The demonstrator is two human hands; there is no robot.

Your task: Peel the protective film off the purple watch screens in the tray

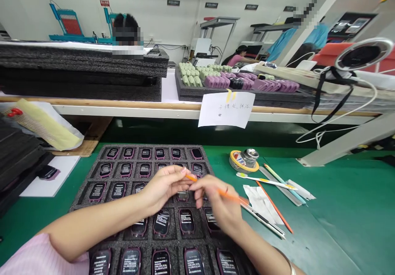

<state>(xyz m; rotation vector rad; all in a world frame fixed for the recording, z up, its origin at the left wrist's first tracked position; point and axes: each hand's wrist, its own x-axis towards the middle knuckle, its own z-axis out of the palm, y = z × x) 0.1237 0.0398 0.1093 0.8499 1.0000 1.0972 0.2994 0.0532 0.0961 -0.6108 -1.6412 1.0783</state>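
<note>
The left hand (pixel 165 186) and the right hand (pixel 219 207) are up over the middle of a gray foam tray (pixel 154 148). The tray is full of small devices (pixel 161 222) with dark screens and pink edges, each lying in its own hole, in rows. An orange stick (pixel 228 193) is over the tray too, going across both hands. The right hand is almost shut, and its fingers wrap around the stick. The left hand is half closed, with its fingertips (pixel 185 171) right by the far end of the stick, but I cannot tell if it has hold of the stick. A pink sleeve (pixel 37 256) is on the left arm, at the near side of the tray.

To the right of the tray, on a green mat (pixel 324 196), are a roll of tape (pixel 236 161) with a metal can (pixel 249 157) on it, a toothbrush (pixel 265 180), a metal ruler (pixel 279 186), an orange pencil (pixel 273 211) and a white tissue (pixel 261 203). Past the tray, a paper note (pixel 226 109) hangs from the edge of a long shelf (pixel 123 109), and a second foam tray (pixel 240 94) on that shelf holds green and purple things
</note>
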